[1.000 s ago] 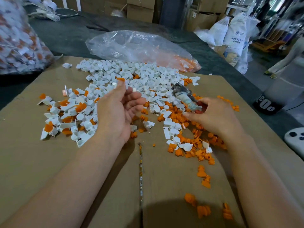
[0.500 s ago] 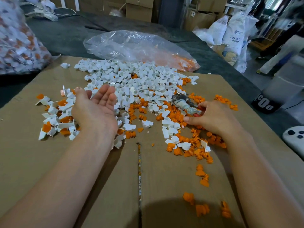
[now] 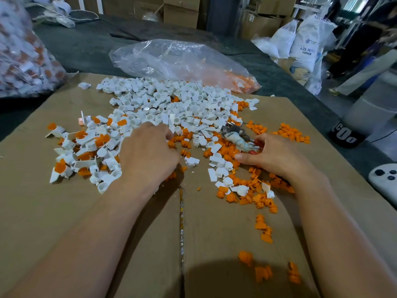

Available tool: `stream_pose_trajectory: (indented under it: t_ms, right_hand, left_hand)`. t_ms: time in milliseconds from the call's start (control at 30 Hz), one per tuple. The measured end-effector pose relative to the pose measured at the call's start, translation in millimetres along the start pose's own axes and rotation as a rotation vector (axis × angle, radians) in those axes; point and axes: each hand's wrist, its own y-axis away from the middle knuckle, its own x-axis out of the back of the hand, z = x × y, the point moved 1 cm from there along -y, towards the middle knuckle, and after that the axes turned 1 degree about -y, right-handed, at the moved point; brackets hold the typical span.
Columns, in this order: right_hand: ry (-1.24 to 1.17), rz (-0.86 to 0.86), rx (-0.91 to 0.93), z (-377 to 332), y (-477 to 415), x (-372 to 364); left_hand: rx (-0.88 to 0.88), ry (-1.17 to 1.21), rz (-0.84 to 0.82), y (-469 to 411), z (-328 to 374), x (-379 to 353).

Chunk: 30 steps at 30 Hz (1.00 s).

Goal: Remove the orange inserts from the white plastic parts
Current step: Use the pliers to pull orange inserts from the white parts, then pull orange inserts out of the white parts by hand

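A wide heap of white plastic parts (image 3: 171, 100) covers the far half of the cardboard sheet (image 3: 53, 211). To the left lies a smaller pile of white parts with orange inserts in them (image 3: 86, 147). Loose orange inserts (image 3: 247, 190) are scattered to the right and near me. My left hand (image 3: 148, 153) lies palm down at the near edge of the heap, its fingers bent into the parts and the fingertips hidden. My right hand (image 3: 272, 155) rests on the cardboard and grips tape-wrapped pliers (image 3: 234, 136), whose jaws point up and to the left.
A clear plastic bag (image 3: 176, 59) holding orange pieces lies behind the heap. A large bag of unsorted parts (image 3: 23, 61) sits at the far left. A white device (image 3: 384, 179) lies off the cardboard's right edge, with sacks and boxes beyond.
My left hand swung left with its palm up and open, then turned palm down and came back to the centre of the heap. My right hand with the pliers lowered onto the cardboard.
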Motion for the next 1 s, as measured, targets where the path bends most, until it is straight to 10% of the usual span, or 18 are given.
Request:
stream_pose_trajectory:
  t_ms: [1000]
  right_hand:
    - [0.03, -0.002, 0.035, 3.6, -3.3, -5.6]
  left_hand:
    - [-0.165, 0.082, 0.103, 1.0, 1.9, -1.7]
